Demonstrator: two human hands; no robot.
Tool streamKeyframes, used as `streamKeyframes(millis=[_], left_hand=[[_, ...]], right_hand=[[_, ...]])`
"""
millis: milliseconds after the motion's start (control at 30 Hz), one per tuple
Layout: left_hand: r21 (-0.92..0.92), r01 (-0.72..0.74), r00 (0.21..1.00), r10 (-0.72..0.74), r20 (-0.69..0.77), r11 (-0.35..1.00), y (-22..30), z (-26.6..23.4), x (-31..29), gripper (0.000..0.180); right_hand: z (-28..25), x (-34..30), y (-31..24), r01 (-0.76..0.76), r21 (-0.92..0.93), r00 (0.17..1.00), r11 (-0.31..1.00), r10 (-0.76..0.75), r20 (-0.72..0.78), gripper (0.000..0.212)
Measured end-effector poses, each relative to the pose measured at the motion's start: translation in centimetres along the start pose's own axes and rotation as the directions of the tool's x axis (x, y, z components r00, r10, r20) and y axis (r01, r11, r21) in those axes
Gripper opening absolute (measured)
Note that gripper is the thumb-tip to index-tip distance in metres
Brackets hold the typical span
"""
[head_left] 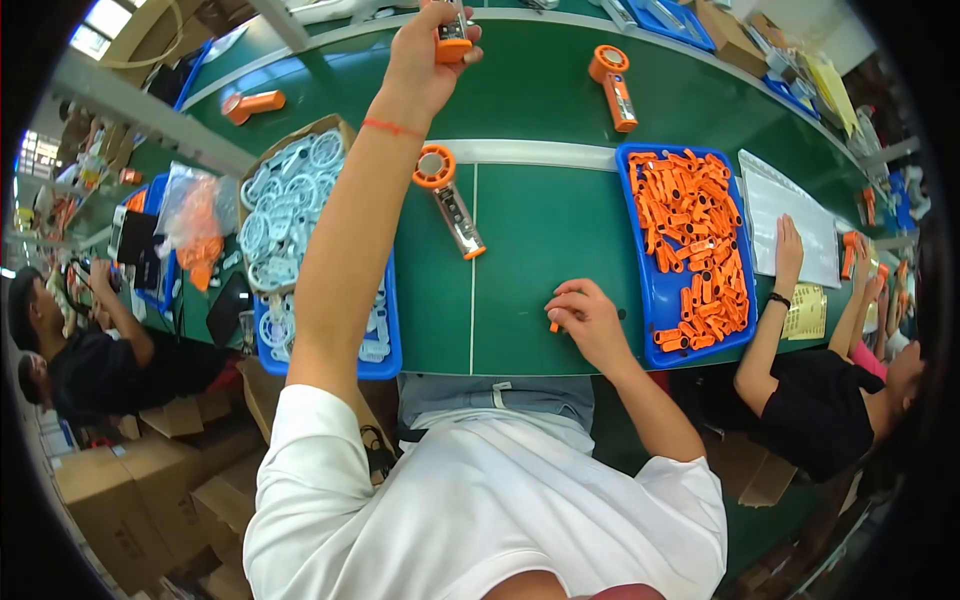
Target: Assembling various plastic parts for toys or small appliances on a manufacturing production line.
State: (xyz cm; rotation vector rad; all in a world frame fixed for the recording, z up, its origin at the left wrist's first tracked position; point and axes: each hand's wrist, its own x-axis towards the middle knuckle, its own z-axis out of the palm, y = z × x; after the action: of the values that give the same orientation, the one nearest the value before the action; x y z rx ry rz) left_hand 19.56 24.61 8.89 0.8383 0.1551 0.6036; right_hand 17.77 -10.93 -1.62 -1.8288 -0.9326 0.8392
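My left arm stretches far across the green bench. At its end my left hand is closed around the orange end of a handheld fan, whose upper part runs out of the picture. My right hand, near the bench's front edge, pinches a small orange plastic part. Between the hands lies another handheld fan, with an orange round head and its inside showing along the handle. To the right of my right hand stands a blue tray full of small orange parts.
Left of me, a cardboard box of pale blue fan shells rests on a blue tray. More fans lie at the far right and far left. A white sheet lies under a co-worker's hand. Another person sits left.
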Motion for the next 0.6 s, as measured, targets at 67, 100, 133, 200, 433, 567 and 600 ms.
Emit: streamKeyframes(millis=[67,100,133,200,433,567,600], left_hand=[[0.053,-0.052,0.998,0.051,0.023,0.997,1.6,3.6,-7.1,0.029],[0.018,-0.047,0.996,0.045,0.077,0.999,1.9,3.5,-10.6,0.031],[-0.017,-0.033,0.991,0.035,0.129,0.999,2.1,3.2,-14.0,0.033],[-0.162,0.072,0.996,-0.062,0.065,0.984,0.8,2.7,-20.8,0.043],[-0.219,0.459,0.885,-0.466,0.023,0.861,-6.4,2.5,-33.2,0.051],[0.088,0.451,0.890,-0.442,-0.112,0.888,-7.0,2.6,-33.4,0.048],[0.095,0.465,0.884,-0.457,-0.095,0.880,-6.5,2.7,-32.8,0.050]], right_hand=[[1.1,-0.7,0.4,0.004,0.026,0.998,1.000,-0.002,-0.065,0.022],[1.2,-0.8,0.4,0.017,0.023,0.999,1.000,-0.016,-0.040,0.022],[1.1,-1.1,0.3,0.093,-0.082,0.995,0.992,-0.095,-0.024,0.023],[0.9,-1.3,1.1,0.329,-0.397,0.942,0.857,-0.326,0.078,0.025],[1.1,-1.3,-0.2,0.499,-0.821,0.797,0.279,-0.520,0.307,0.027],[1.2,-0.9,0.3,0.570,-0.803,0.766,0.175,-0.466,0.443,0.019],[0.9,-0.8,0.2,0.566,-0.777,0.792,0.276,-0.445,0.419,0.022]])
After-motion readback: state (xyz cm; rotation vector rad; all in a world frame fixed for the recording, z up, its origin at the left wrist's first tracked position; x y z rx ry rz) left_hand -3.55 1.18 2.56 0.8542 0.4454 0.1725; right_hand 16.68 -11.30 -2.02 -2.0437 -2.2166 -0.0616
